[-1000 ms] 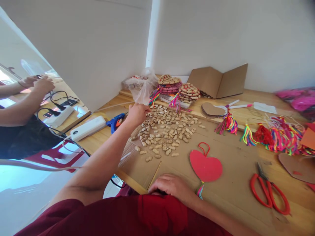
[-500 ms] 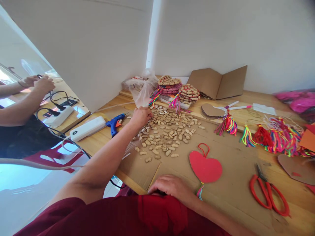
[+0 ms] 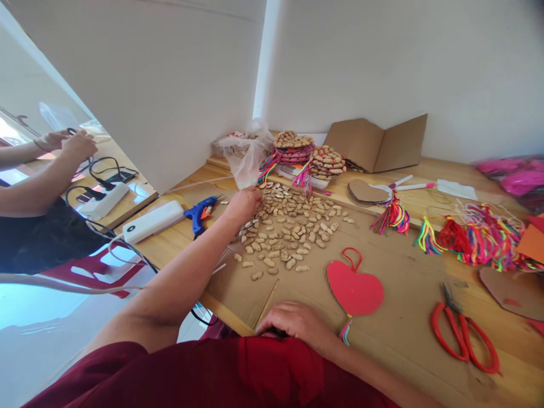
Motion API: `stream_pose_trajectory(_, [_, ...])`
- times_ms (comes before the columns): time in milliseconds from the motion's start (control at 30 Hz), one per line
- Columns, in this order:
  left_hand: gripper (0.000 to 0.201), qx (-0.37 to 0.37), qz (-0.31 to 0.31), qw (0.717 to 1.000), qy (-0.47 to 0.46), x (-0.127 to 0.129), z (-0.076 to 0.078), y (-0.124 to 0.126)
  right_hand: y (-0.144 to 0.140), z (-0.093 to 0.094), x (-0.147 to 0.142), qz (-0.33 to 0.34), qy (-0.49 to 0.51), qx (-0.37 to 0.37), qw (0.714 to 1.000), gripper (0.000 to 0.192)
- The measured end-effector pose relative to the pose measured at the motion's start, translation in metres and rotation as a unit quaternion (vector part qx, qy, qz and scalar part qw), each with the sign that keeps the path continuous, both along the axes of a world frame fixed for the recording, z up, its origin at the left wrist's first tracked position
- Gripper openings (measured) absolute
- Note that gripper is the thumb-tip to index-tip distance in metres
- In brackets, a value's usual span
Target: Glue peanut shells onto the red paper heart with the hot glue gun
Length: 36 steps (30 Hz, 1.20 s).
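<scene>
Carefully now: the left hand (image 3: pixel 244 204) is curled, its grip closed among the peanuts (image 3: pixel 289 226) spread on the cardboard sheet (image 3: pixel 395 272) on the bench. Whether it holds one, I cannot tell. Best pinch a single shell lightly while the right hand (image 3: pixel 297 323), fingers flat and together, steadies the sheet's near edge.

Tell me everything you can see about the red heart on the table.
The red heart is a flat cutout, paper or felt by its look, lying face up on the brown cardboard sheet. A thin red cord loop sits at its top notch, and a multicoloured tassel hangs from its point. Nothing rests on it; the right hand lies just beside the tassel, the peanuts farther off.
</scene>
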<state>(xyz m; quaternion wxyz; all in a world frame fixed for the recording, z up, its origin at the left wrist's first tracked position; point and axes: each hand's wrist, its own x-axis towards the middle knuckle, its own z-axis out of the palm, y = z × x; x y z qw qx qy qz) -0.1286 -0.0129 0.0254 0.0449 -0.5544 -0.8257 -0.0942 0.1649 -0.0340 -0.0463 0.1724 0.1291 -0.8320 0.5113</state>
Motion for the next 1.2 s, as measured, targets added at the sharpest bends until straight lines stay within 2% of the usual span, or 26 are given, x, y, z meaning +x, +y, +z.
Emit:
stream_pose_trajectory(167, [0.027, -0.005, -0.027, 0.999, -0.033, -0.001, 0.003, -0.006, 0.0, 0.0, 0.0, -0.003, 0.006, 0.002, 1.0, 0.007])
stream_pose_trajectory(367, [0.037, 0.027, 0.031, 0.999, -0.018, -0.011, 0.007, -0.009, -0.001, -0.002, -0.001, -0.008, 0.002, 0.007, 1.0, 0.01])
stream_pose_trajectory(467, [0.04, 0.019, 0.037, 0.999, -0.004, -0.017, 0.007, -0.003, -0.001, -0.004, 0.0, -0.011, -0.006, 0.017, 1.0, 0.01])
stream_pose_trajectory(667, [0.034, -0.031, -0.008, 0.999, 0.018, -0.025, -0.001, 0.012, -0.001, -0.009, 0.001, -0.007, -0.061, 0.052, 0.997, 0.01])
stream_pose_trajectory(767, [0.028, -0.049, -0.015, 0.998, 0.019, -0.025, -0.001, 0.017, 0.0, -0.011, 0.002, -0.007, -0.056, 0.051, 0.997, 0.01])
stream_pose_trajectory(867, [0.022, -0.054, -0.006, 0.998, 0.013, -0.023, 0.003, 0.019, 0.0, -0.015, 0.002, -0.007, -0.046, 0.045, 0.998, 0.014])
stream_pose_trajectory(1000, [0.025, -0.05, 0.017, 0.999, -0.007, -0.021, 0.006, 0.022, -0.001, -0.018, 0.002, -0.007, -0.058, 0.056, 0.997, 0.015])
stream_pose_trajectory(1200, [0.023, -0.065, 0.038, 0.995, -0.064, -0.029, 0.01, 0.029, 0.0, -0.014, 0.002, 0.001, -0.074, 0.061, 0.995, 0.014])
